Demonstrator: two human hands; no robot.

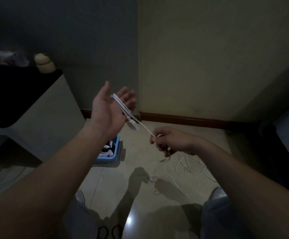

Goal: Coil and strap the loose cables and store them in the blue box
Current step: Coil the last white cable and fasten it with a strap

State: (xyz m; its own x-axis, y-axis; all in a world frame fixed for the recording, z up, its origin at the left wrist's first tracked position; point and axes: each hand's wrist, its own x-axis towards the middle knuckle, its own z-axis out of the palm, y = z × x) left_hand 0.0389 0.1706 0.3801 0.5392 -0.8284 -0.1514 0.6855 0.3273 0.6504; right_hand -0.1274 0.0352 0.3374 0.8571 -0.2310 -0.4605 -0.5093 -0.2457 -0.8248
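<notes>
The left hand (109, 109) is raised palm up, its fingers straight and its thumb spread wide. A white cable (121, 105) is wound in several turns across the palm and behind the fingers. A white plug (133, 126) hangs from those turns just below the heel of the hand. From there one strand runs taut, down and to the right, to the right hand (173, 140), which pinches it between thumb and forefinger, the other fingers curled in. A thin dark strip (168, 155) curls out from under those fingers; what it is cannot be told. The hands are apart, joined only by the strand. Below the right hand, loose white loops (188, 167) lie tangled on the pale tiled floor (140, 152), with a small connector (152, 179) near them. Whether these belong to the same cable is unclear. The blue box (106, 160) stands on the floor below the left wrist, partly hidden by the forearm, and holds black and white coils (105, 151). To the left stands a pale table (42, 107) with a dark top, a small beige figure (44, 63) on its far corner. A brown skirting (183, 120) runs along the foot of the walls behind. At the bottom edge, two black rings (105, 231) lie on the floor between the person's knees (216, 214).
</notes>
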